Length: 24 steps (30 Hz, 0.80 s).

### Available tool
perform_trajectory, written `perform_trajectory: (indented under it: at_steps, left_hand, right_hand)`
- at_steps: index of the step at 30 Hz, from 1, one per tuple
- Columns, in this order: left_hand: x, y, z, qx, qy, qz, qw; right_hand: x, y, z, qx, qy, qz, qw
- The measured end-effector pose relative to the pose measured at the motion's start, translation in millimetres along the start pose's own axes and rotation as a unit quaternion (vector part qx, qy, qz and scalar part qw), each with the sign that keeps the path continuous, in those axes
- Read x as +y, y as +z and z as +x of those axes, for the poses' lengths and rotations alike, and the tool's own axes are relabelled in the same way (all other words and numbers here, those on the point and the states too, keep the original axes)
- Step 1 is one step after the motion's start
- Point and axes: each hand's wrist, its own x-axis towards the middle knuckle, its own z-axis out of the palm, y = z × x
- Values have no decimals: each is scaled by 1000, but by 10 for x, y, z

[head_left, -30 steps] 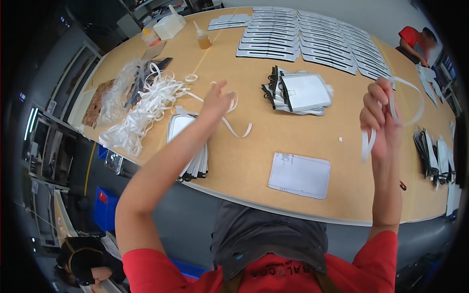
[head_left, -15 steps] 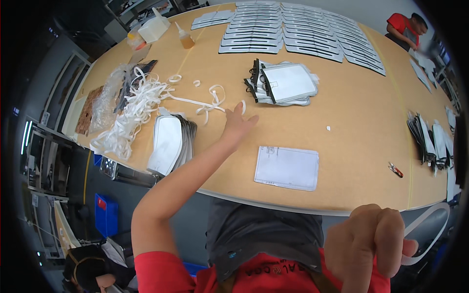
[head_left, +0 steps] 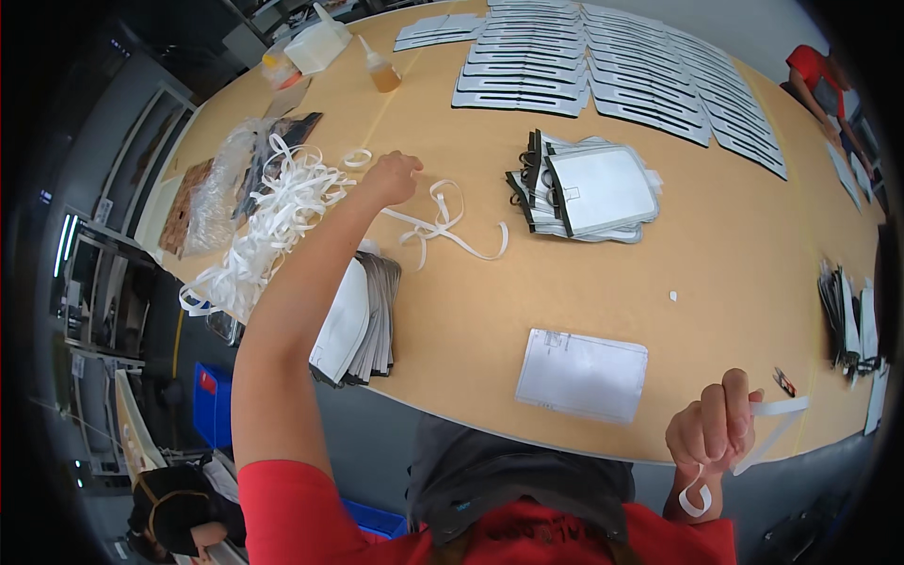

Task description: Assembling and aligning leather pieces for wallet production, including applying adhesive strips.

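The right hand [head_left: 713, 435], low at the right of the frame near the counter's [head_left: 734, 273] front edge, is closed in a fist around a white strap [head_left: 765, 428]; one end sticks out to the right past the knuckles and a loop hangs below the fist. The left hand [head_left: 391, 176], at upper centre-left, is reached far across the counter with its fingers curled shut on the end of another white strap [head_left: 450, 226], which trails in loose curls toward the middle. Just left of that hand lies a tangled heap of straps [head_left: 268, 221], partly on clear plastic bags [head_left: 212, 193].

The step in hand looks like fetching a second strap while the first is kept in the right fist. The next move probably calls for lifting the pinched strap free of its curls without dragging the heap along.

Below the left forearm sits a stack of grey pouches [head_left: 363, 320]; a flat white sheet [head_left: 582, 375] lies near the front edge.
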Motion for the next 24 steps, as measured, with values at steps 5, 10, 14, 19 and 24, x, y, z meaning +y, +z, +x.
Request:
perform_trajectory:
  at_steps: [5,10,14,19,24]
  left_hand:
    - [-284,248,226,40,9,-12,999]
    - [-426,259,326,81,8,63,995]
    - [-437,-395,121,215,24,-1,976]
    - [-287,-1441,-1156,344,-3,-265,901]
    - [-524,-1433,-2998,456,-113,-404,785]
  right_hand:
    - [-57,-166,-53,112,-43,-31,992]
    - [-17,-253,37,117,-20,-38,992]
    - [40,-237,70,118,8,-25,993]
    - [203,-138,63,122,25,-71,990]
    - [477,21,113,107,74,-77,988]
